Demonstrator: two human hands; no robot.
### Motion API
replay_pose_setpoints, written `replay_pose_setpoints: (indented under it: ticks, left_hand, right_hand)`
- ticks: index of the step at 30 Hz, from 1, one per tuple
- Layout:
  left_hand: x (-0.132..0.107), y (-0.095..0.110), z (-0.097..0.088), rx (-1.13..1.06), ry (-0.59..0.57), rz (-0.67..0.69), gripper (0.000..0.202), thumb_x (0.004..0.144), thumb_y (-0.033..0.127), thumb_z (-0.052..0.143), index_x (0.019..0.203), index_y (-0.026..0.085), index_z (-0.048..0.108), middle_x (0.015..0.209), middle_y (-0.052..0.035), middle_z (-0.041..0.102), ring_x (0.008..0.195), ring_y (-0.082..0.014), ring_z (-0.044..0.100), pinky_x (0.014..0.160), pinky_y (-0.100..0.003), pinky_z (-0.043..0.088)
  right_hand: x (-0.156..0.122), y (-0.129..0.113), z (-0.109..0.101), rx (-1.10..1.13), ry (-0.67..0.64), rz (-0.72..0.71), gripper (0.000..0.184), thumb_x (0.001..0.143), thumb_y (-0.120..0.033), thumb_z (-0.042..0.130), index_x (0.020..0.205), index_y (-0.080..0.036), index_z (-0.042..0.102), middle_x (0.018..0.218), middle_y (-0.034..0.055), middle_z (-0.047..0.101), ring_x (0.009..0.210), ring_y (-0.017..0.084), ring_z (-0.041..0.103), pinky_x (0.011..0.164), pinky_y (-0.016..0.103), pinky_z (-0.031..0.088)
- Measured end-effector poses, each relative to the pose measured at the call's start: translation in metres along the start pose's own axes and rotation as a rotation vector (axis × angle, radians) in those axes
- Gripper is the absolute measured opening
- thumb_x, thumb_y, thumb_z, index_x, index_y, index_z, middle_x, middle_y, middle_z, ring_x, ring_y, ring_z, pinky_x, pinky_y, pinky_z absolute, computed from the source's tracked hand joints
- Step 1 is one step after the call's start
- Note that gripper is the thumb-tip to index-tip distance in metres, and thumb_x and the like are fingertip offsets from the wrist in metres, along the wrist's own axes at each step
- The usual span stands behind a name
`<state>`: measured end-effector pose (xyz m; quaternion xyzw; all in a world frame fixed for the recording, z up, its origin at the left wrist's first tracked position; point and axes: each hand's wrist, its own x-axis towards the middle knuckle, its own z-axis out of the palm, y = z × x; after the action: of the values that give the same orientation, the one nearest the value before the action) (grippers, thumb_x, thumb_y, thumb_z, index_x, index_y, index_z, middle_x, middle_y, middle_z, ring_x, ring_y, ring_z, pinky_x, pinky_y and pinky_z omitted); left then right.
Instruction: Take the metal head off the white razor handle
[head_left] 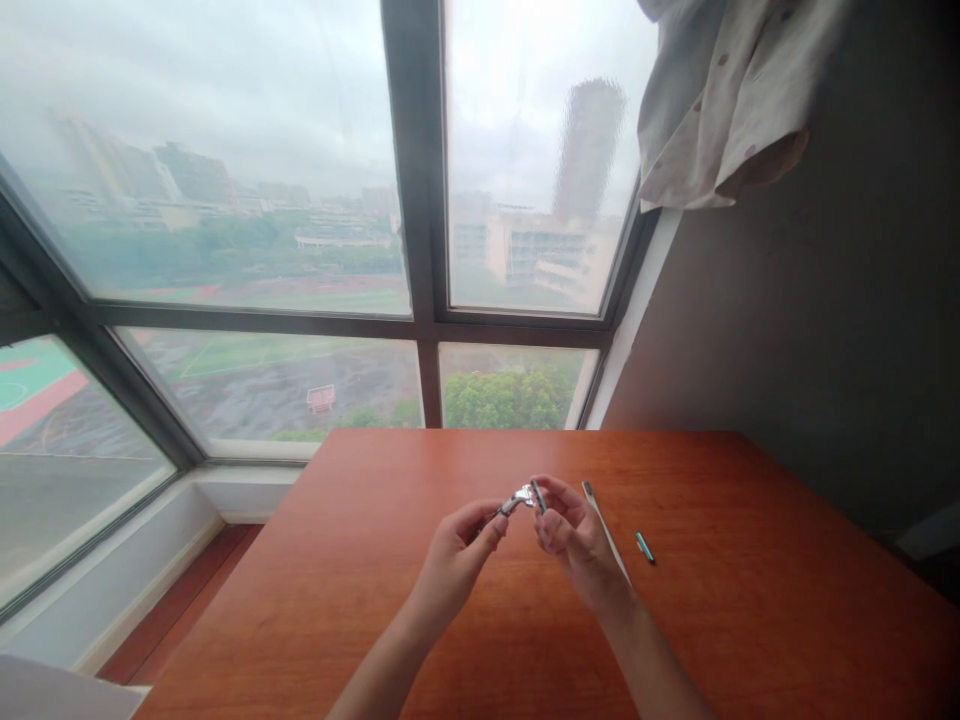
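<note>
Both my hands are raised just above a reddish-brown wooden table (750, 600), fingertips meeting over its middle. My left hand (457, 560) pinches one end of a small shiny metal piece (523, 497). My right hand (570, 535) pinches the other end, where a short dark bar sticks up. Both hands are closed on it. Just right of my right hand a long thin pale stick (604, 525) with a dark tip lies on the table. Further right lies a small green piece (645, 547).
The table stands against a large window (420, 250) with dark frames, overlooking buildings and trees. A grey wall (825, 350) runs along the table's right side, with a pale spotted cloth (720, 110) hanging at the top. A white sill (247, 480) lies left of the table.
</note>
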<state>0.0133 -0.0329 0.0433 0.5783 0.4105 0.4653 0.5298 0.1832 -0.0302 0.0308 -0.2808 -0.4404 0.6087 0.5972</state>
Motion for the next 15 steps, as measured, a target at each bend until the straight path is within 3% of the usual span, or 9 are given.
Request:
replay_pose_setpoints:
  ticks: [15]
  left_hand:
    - [-0.0005, 0.0005, 0.0002, 0.025, -0.017, 0.052, 0.032, 0.082, 0.035, 0.06, 0.106, 0.015, 0.069, 0.072, -0.0017, 0.055, 0.065, -0.012, 0.041, 0.059, -0.022, 0.035]
  right_hand:
    - [-0.0007, 0.002, -0.0017, -0.004, -0.015, -0.017, 0.038, 0.078, -0.031, 0.068, 0.114, -0.022, 0.06, 0.073, -0.0026, 0.046, 0.054, 0.006, 0.038, 0.048, 0.02, 0.03]
